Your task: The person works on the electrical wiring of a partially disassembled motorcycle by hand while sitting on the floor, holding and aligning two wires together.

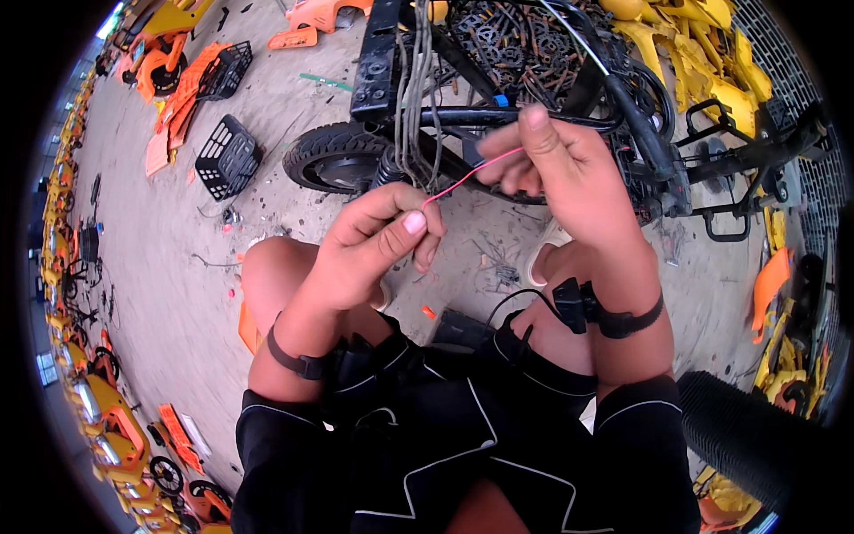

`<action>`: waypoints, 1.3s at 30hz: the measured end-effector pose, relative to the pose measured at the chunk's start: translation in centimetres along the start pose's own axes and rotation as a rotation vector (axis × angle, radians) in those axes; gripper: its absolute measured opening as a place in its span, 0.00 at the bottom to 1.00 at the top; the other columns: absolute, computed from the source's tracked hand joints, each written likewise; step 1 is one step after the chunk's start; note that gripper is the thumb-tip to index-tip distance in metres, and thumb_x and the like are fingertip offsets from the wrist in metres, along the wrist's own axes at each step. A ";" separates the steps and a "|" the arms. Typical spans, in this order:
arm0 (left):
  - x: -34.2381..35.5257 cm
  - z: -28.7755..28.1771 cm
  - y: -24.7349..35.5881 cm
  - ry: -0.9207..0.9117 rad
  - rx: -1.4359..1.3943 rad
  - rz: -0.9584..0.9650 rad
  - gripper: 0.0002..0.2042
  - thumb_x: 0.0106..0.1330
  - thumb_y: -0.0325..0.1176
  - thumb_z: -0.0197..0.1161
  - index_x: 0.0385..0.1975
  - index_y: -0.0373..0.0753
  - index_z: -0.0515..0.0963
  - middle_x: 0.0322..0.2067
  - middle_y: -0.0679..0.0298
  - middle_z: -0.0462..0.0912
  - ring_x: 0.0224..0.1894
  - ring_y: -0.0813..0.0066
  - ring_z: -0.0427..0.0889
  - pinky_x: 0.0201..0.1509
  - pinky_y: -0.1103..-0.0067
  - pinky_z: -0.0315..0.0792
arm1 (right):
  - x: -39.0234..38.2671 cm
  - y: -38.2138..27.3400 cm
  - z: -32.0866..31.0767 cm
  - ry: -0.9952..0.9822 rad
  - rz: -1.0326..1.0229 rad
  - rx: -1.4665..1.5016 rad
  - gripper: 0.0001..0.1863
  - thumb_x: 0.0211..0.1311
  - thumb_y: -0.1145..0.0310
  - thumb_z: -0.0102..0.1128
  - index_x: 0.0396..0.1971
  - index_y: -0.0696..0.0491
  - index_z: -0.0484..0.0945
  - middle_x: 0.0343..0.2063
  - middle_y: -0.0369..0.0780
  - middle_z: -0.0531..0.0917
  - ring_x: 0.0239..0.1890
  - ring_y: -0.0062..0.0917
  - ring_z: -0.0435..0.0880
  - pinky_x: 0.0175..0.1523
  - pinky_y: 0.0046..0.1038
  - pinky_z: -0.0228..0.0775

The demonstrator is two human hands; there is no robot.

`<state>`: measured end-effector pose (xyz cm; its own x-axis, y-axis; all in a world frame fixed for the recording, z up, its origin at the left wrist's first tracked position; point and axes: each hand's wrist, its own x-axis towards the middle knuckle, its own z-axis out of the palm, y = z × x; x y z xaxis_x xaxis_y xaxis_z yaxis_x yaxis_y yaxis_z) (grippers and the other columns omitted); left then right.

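A thin pink wire point(467, 178) runs between my two hands in front of a black vehicle frame point(445, 117). My left hand point(378, 233) is closed, pinching the wire's lower end between thumb and fingertips. Higher up and to the right, my right hand point(574, 169) has its fingers curled around the other end; these fingertips are slightly blurred, and the thumb points up. Behind my left hand, a bundle of grey cables point(416, 98) hangs down from the frame. A black tyre point(325, 158) lies just beyond that hand, to its left.
Tangled dark metal parts point(525, 49) fill the frame's far side. A black plastic basket point(229, 157) lies on the concrete floor at left. Yellow panels point(712, 76) are piled at far right, beside black metal brackets point(725, 222). A black ribbed object point(734, 436) is near right.
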<state>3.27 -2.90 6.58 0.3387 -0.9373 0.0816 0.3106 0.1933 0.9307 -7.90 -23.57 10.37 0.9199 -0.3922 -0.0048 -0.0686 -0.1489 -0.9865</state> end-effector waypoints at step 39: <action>-1.0 2.2 0.7 -0.077 0.696 0.310 0.09 0.69 0.35 0.59 0.35 0.38 0.85 0.43 0.59 0.81 0.36 0.71 0.75 0.42 0.76 0.69 | -1.6 1.8 -1.1 0.068 -0.224 -0.507 0.07 0.60 0.70 0.61 0.33 0.58 0.83 0.23 0.43 0.83 0.25 0.26 0.81 0.32 0.27 0.73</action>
<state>1.16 -2.50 7.94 0.2482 -0.8924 0.3769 -0.4279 0.2480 0.8691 -9.97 -24.21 8.77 0.9074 -0.3561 0.2231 -0.0671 -0.6469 -0.7596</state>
